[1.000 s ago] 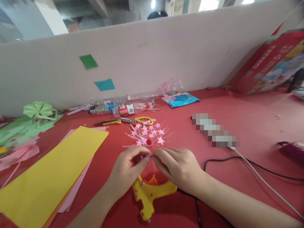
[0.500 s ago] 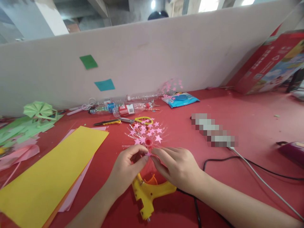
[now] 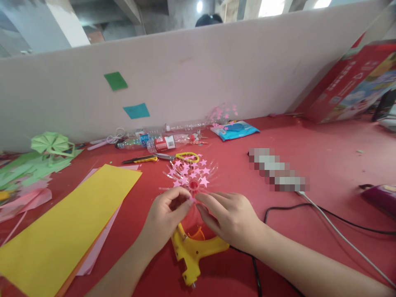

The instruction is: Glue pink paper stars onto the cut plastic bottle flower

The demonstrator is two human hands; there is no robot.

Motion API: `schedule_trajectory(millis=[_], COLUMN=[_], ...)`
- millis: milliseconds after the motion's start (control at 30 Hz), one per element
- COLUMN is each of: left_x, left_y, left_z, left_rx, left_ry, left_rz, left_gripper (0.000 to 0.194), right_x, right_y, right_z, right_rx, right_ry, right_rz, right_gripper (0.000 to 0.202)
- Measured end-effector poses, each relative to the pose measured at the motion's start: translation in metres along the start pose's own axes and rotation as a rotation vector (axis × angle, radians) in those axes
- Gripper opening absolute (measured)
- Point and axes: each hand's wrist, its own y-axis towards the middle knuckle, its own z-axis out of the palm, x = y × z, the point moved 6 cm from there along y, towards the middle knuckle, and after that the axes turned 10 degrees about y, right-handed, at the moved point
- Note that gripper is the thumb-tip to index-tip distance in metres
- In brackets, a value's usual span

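My left hand is closed in a pinch on a small pink paper star. From the other side, the fingertips of my right hand are drawn together and touch the same star. Just beyond my fingers is a clear plastic bottle piece, its round neck facing me. Its cut strips fan outward and carry several pink stars. Below my hands lies a yellow glue gun with an orange trigger, partly covered by my right hand.
Yellow paper lies over other sheets at the left. A yellow cutter, scissors, plastic bottles and a blue wipes pack are farther back. A power strip, blurred out, and a black cable lie right.
My hands and the pink star have shifted very slightly; the starred bottle piece has tilted a little to the left. Both hands keep their closed grip.
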Motion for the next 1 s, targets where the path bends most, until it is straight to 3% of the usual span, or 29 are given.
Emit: schedule_trajectory(millis=[1000], left_x=[-0.0032], left_y=[0.0012], left_z=[-0.0011], left_rx=[-0.023], left_ry=[0.093], left_rz=[0.008], left_gripper=[0.027], right_x=[0.0014], right_y=[0.0022], right_z=[-0.0018], right_rx=[0.010], right_ry=[-0.033], right_rz=[-0.009], right_gripper=[0.020])
